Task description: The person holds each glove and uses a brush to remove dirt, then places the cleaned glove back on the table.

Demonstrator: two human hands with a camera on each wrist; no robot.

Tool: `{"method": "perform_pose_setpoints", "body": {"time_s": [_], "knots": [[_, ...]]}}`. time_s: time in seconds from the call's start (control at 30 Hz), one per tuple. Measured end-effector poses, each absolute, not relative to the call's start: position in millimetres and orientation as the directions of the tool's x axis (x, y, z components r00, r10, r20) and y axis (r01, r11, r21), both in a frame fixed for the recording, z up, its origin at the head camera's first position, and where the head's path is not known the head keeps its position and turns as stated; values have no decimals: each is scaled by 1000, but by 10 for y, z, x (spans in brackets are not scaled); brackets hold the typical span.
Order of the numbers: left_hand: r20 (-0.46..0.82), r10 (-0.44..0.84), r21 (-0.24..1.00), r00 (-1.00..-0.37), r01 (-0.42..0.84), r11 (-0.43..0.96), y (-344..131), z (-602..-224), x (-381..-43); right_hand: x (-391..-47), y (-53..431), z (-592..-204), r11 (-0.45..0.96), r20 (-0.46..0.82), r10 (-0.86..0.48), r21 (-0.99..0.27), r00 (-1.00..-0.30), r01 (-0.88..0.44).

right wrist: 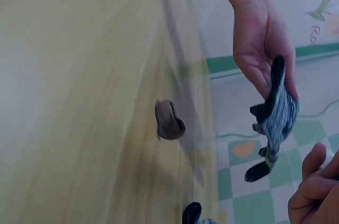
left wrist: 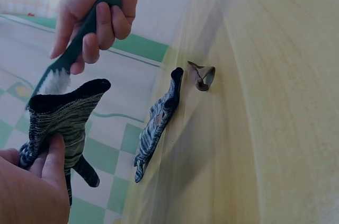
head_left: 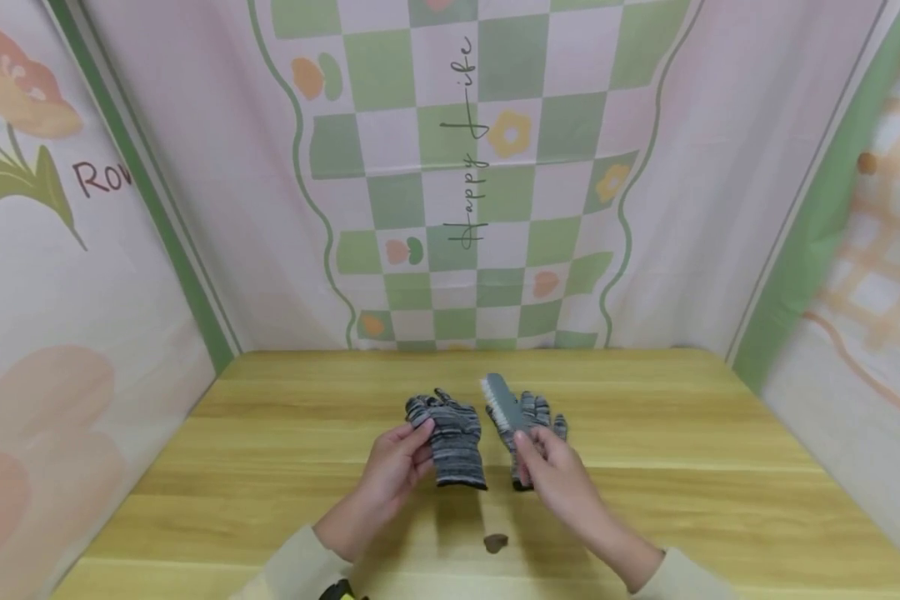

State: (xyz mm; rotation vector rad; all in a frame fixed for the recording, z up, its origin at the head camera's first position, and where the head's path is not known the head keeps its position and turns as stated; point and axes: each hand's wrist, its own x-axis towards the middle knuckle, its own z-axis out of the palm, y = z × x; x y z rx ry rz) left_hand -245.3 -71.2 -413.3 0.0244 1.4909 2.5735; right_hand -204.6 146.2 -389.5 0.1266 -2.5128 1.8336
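My left hand (head_left: pixel 396 468) pinches a grey-and-black striped knit glove (head_left: pixel 456 437) at its side and holds it above the table, its dark cuff toward me. In my right hand (head_left: pixel 558 475) is a grey-green brush (head_left: pixel 504 404) with white bristles, gripped by its handle. The bristles (left wrist: pixel 55 82) face the held glove, close to its cuff in the left wrist view; whether they touch it I cannot tell. A second striped glove (left wrist: pixel 159 124) lies on the table, partly hidden behind the brush and right hand in the head view.
A small brown crumpled piece (head_left: pixel 496 543) lies on the wooden table (head_left: pixel 307 417) nearer to me than the gloves. Printed curtains (head_left: pixel 450 167) hang behind the table and along both sides.
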Motion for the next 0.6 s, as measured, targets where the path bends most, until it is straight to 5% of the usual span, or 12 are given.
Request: {"method": "perform_pose_setpoints", "body": {"time_s": [0.27,0.6], "knots": [[-83,163,872,-983,-151,-466,-714,-4135,-2456,-1877,1311,-3977,522,192,-146,-818,-971,-240],[-87,180,873,-980,-162,-460,-695,-4102,-2437,-1853,1261,-4020,623,225,-195,-723,-955,-298]]}}
